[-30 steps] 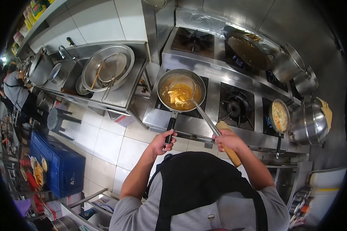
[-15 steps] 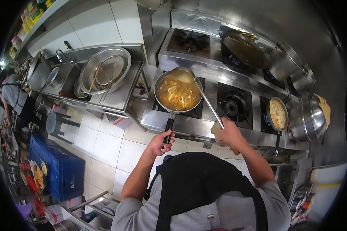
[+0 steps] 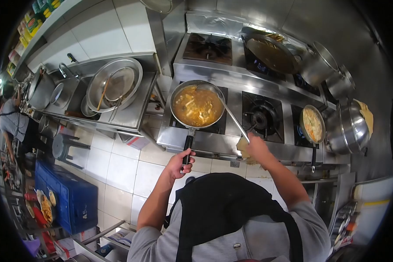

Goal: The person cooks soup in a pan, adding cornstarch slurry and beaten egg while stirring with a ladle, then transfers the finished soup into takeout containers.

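My left hand (image 3: 180, 163) is wrapped round the black handle of a frying pan (image 3: 191, 105). Brown sauce with pale strips fills the pan, which rests on the front left burner. My right hand (image 3: 256, 148) grips the long metal ladle (image 3: 234, 115), whose bowl lies in the sauce at the upper right of the pan, partly hidden. A yellowish cloth (image 3: 243, 147) shows beside my right hand.
Right of the pan is a bare burner (image 3: 260, 118), then a smaller pan of food (image 3: 312, 125) and metal bowls (image 3: 347, 126). Behind stand a wok (image 3: 273, 53) and pots. At left are a sink counter with a large basin (image 3: 94, 94) and another person (image 3: 13, 120).
The ladle's bowl has gone from the pan's middle, holding pale strips, to its upper right in the sauce. My right hand has moved up. The whole view has shifted slightly.
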